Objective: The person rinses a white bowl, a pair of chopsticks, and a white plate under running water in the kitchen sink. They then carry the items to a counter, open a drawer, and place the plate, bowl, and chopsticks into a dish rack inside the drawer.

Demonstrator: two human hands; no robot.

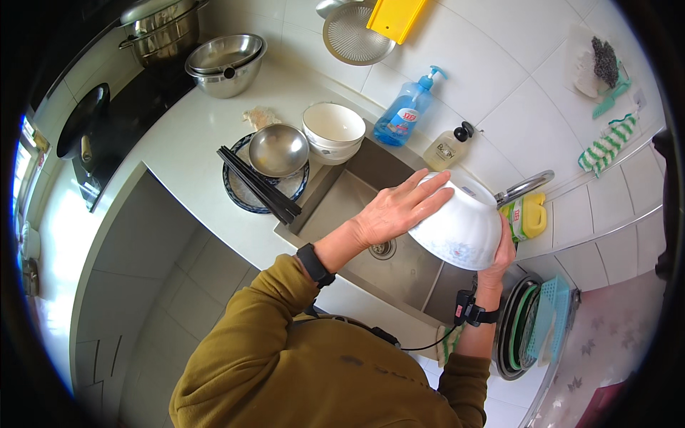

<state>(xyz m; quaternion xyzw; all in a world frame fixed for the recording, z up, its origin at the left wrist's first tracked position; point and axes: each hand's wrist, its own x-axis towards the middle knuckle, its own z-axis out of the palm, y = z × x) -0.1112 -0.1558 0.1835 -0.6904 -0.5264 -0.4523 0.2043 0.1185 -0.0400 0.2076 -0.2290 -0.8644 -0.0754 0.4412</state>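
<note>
A large white ceramic bowl (455, 235) with a faint floral pattern is held tilted above the sink (342, 208), its base facing up and toward the wall. My left hand (393, 208) lies against the bowl's left side with the fingers spread along it. On the opposite side, my right hand (504, 249) grips the bowl; some of its fingers are hidden behind it. The bowl's inside is out of sight. Beneath my left wrist the metal drain strainer (383, 249) shows in the sink. The chrome faucet (524, 187) rises just behind the bowl.
Left of the sink are stacked white bowls (334, 125), a steel bowl (278, 151) and black chopsticks (259, 184) on a blue-rimmed plate (230, 184). A blue pump bottle (401, 115), a soap bottle (447, 150) and a yellow jug (530, 216) stand along the wall.
</note>
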